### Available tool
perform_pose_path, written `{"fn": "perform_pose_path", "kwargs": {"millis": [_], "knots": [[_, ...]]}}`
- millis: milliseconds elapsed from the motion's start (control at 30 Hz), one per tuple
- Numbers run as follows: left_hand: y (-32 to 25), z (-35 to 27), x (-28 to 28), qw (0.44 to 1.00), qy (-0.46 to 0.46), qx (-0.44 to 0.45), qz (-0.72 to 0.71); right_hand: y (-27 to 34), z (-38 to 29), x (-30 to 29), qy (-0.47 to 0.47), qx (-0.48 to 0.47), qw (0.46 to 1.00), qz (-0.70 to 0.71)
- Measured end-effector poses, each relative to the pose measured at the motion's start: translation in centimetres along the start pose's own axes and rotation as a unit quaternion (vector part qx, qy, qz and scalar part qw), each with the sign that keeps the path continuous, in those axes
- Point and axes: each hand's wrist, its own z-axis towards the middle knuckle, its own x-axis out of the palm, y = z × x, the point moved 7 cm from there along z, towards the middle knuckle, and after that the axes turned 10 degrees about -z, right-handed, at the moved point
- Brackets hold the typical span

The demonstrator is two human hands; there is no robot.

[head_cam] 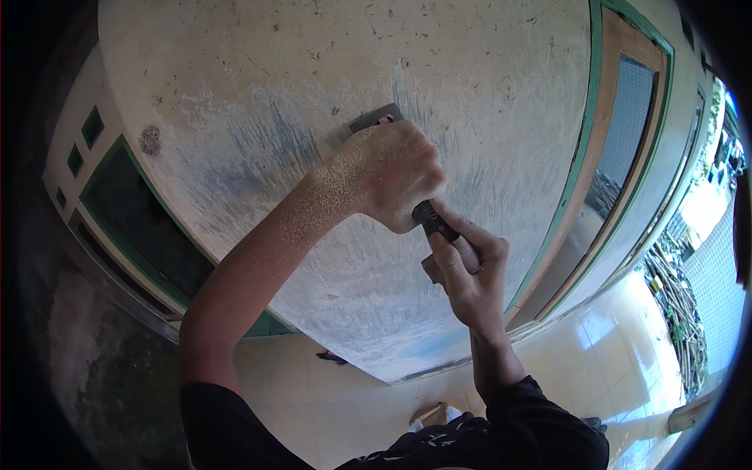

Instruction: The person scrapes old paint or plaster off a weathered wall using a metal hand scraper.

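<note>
My left hand [396, 170] is closed in a fist around a scraper, its flat metal blade [379, 117] lying against the painted wall [364, 282]. Pale scraped dust coats the back of this hand and the forearm. Just below the fist, my right hand [467, 264] grips a black tool handle [432, 217] with fingers and thumb. A flat greyish piece [433, 269] shows beside the right fingers. Whether the handle and this piece belong to the same scraper or to a second tool cannot be told. Blue-grey scraped streaks mark the wall around both hands.
A green-framed window [617, 147] is at the right and a dark green-framed opening [147, 211] at the left. Below lies a tiled floor [352, 423], with a dark object [332, 357] by the wall's corner. Bundled sticks [675, 305] stand outside at the right.
</note>
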Motion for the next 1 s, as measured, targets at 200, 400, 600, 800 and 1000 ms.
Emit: {"fn": "perform_pose_path", "kwargs": {"millis": [200, 400, 600, 800, 1000], "knots": [[-0.5, -0.1, 0.2, 0.999, 0.034, -0.004, -0.009, 0.5, -1.1, -0.1, 0.001, 0.0, 1.0, 0.019], [2.1, 0.6, -1.4, 0.998, 0.032, -0.037, 0.037, 1.2, 1.6, -0.2, 0.006, -0.019, 1.0, 0.004], [-0.4, -0.4, 1.3, 0.997, 0.066, -0.023, -0.025, -0.6, -1.5, 0.3, 0.021, 0.012, 1.0, 0.013], [0.7, 0.4, 0.0, 0.995, 0.089, -0.052, -0.01, 0.5, 0.4, -0.5, 0.035, 0.0, 0.999, 0.012], [0.0, -0.4, 1.6, 0.989, 0.131, -0.067, 0.017, -0.7, -0.4, 0.1, 0.047, 0.016, 0.999, 0.001]]}}
